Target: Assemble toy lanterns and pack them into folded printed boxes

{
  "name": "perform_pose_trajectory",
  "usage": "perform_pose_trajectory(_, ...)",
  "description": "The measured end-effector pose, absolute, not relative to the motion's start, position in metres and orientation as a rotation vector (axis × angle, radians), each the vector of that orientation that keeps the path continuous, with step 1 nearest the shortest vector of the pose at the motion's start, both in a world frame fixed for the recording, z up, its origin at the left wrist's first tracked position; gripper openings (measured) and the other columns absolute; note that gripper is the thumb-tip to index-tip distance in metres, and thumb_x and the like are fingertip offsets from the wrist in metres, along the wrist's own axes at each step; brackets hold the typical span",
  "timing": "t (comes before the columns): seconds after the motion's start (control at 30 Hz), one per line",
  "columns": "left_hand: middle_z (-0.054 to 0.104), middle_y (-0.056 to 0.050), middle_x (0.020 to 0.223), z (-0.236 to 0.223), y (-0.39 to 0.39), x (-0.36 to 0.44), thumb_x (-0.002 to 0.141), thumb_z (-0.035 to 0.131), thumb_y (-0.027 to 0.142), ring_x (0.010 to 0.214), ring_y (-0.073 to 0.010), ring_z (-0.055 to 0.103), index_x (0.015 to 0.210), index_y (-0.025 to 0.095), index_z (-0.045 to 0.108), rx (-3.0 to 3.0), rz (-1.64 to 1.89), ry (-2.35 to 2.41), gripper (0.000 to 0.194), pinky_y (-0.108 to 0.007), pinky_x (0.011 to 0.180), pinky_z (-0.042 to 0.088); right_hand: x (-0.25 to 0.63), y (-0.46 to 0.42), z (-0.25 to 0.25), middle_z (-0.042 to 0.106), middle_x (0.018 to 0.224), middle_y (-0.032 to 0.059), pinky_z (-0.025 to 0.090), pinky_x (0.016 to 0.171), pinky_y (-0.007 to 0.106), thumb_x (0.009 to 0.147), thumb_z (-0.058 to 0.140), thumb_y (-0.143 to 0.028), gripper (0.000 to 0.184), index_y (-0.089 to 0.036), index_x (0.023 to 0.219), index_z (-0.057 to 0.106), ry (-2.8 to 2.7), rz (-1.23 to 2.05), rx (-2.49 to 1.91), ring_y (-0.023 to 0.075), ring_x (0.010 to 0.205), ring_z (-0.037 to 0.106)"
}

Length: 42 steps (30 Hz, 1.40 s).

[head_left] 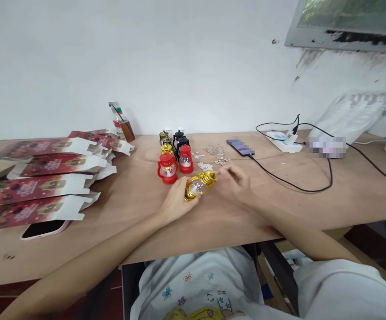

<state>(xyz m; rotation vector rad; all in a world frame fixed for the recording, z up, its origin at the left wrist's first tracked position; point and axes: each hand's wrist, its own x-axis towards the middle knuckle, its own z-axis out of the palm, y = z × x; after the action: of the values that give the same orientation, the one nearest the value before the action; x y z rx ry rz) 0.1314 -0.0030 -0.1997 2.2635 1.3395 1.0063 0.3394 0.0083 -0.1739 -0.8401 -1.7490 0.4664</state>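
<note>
My left hand [176, 199] is wrapped round a small gold lantern [199, 185] with a clear globe, tilted so its top points right. Just right of that top is my right hand [237, 183], fingers curled and pinched together; it is slightly blurred, and anything between the fingertips is too small to make out. Behind my left hand stand two red lanterns, one at the front left [168, 170] and one to its right [186, 160]. Several gold, bronze and black lanterns [182, 146] are lined up behind them. Small white tags [205, 166] and tiny loose rings [222, 161] lie beyond the held lantern.
Flattened red printed boxes [42, 184] are fanned out on the left, partly over a phone [44, 229]. A bottle [123, 126] stands by the wall. Rightward are another phone [241, 147] on a cable, a white power strip [283, 141] and a white plastic bag [349, 115].
</note>
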Motion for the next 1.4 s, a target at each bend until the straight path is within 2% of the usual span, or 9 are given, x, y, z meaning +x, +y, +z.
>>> perform_pose_trajectory(0.1, 0.063, -0.005, 0.096, -0.201, -0.003, 0.132, 0.069, 0.066, 0.026, 0.087, -0.0236, 0.061, 0.098, 0.019, 0.049, 2.225, 1.029, 1.282, 0.033, -0.036, 0.077, 0.048, 0.335, -0.003, -0.184, 0.063, 0.082, 0.0041, 0.042, 0.073, 0.035, 0.085, 0.051, -0.045, 0.026, -0.026, 0.086, 0.068, -2.177, 0.034, -0.552, 0.0179, 0.074, 0.053)
perform_pose_trajectory(0.23, 0.063, -0.002, 0.09, -0.205, -0.004, 0.134, 0.068, 0.068, 0.028, 0.08, -0.0202, 0.061, 0.095, 0.019, 0.05, 2.147, 1.084, 1.211, 0.034, -0.032, 0.07, 0.047, 0.334, -0.001, -0.195, 0.059, 0.105, 0.0053, 0.042, 0.086, 0.039, 0.084, 0.054, -0.041, 0.023, -0.031, 0.099, 0.067, -2.197, -0.291, -0.462, 0.0216, 0.096, 0.054)
perform_pose_trajectory(0.47, 0.064, -0.005, 0.094, -0.213, -0.001, 0.135, 0.068, 0.073, 0.04, 0.08, -0.0209, 0.061, 0.102, 0.017, 0.053, 1.999, 1.097, 1.189, 0.046, -0.031, 0.067, 0.049, 0.34, 0.007, -0.206, 0.043, 0.123, 0.0045, 0.036, 0.099, 0.047, 0.078, 0.059, -0.045, 0.027, -0.036, 0.102, 0.068, -2.117, -0.232, -0.602, 0.0281, 0.112, 0.047)
perform_pose_trajectory(0.67, 0.065, -0.007, 0.103, -0.211, -0.001, 0.135, 0.069, 0.073, 0.039, 0.091, -0.0245, 0.062, 0.114, 0.018, 0.051, 1.998, 1.062, 1.152, 0.055, -0.035, 0.075, 0.05, 0.323, 0.002, -0.2, 0.038, 0.136, 0.0106, 0.039, 0.103, 0.049, 0.081, 0.06, -0.037, 0.067, -0.03, 0.14, 0.03, -1.922, 0.083, -0.678, 0.0282, 0.127, 0.041)
perform_pose_trajectory(0.77, 0.066, -0.006, 0.1, -0.21, -0.001, 0.134, 0.067, 0.074, 0.037, 0.091, -0.0255, 0.063, 0.114, 0.018, 0.052, 2.026, 1.038, 1.114, 0.055, -0.036, 0.076, 0.051, 0.318, 0.002, -0.196, 0.045, 0.134, 0.0119, 0.042, 0.1, 0.046, 0.076, 0.066, -0.041, 0.08, -0.026, 0.142, 0.023, -1.992, 0.457, -0.803, 0.0269, 0.123, 0.048)
perform_pose_trajectory(0.87, 0.066, -0.006, 0.099, -0.211, -0.001, 0.134, 0.068, 0.073, 0.036, 0.091, -0.0257, 0.063, 0.112, 0.018, 0.052, 2.051, 0.984, 1.103, 0.052, -0.037, 0.076, 0.052, 0.316, 0.002, -0.193, 0.05, 0.133, 0.0104, 0.044, 0.097, 0.043, 0.071, 0.072, -0.04, 0.08, -0.025, 0.138, 0.031, -2.025, 0.634, -0.912, 0.0267, 0.12, 0.052)
perform_pose_trajectory(1.0, 0.062, -0.011, 0.113, -0.21, -0.004, 0.134, 0.072, 0.071, 0.037, 0.101, -0.0279, 0.061, 0.12, 0.017, 0.045, 2.159, 0.924, 1.105, 0.058, -0.042, 0.085, 0.051, 0.318, 0.006, -0.189, 0.057, 0.125, 0.0077, 0.047, 0.092, 0.039, 0.067, 0.073, -0.034, 0.073, -0.025, 0.131, 0.039, -1.929, 0.604, -0.979, 0.024, 0.109, 0.059)
perform_pose_trajectory(1.13, 0.046, -0.018, 0.137, -0.203, -0.017, 0.13, 0.079, 0.063, 0.031, 0.127, -0.0313, 0.044, 0.134, 0.016, 0.034, 2.517, 0.887, 1.117, 0.064, -0.051, 0.104, 0.037, 0.331, 0.015, -0.182, 0.061, 0.118, 0.0067, 0.047, 0.089, 0.04, 0.069, 0.072, -0.035, 0.07, -0.025, 0.13, 0.041, -1.842, 0.471, -1.086, 0.0238, 0.103, 0.061)
perform_pose_trajectory(1.4, 0.051, -0.011, 0.131, -0.135, -0.021, 0.032, 0.082, 0.054, 0.033, 0.129, -0.03, 0.042, 0.13, 0.019, 0.041, 3.004, 1.174, 1.444, 0.052, -0.05, 0.107, 0.031, 0.36, 0.02, -0.163, 0.068, 0.095, 0.0042, 0.046, 0.075, 0.038, 0.07, 0.07, -0.042, 0.046, -0.023, 0.107, 0.052, -2.029, 0.438, -1.377, 0.0259, 0.087, 0.063)
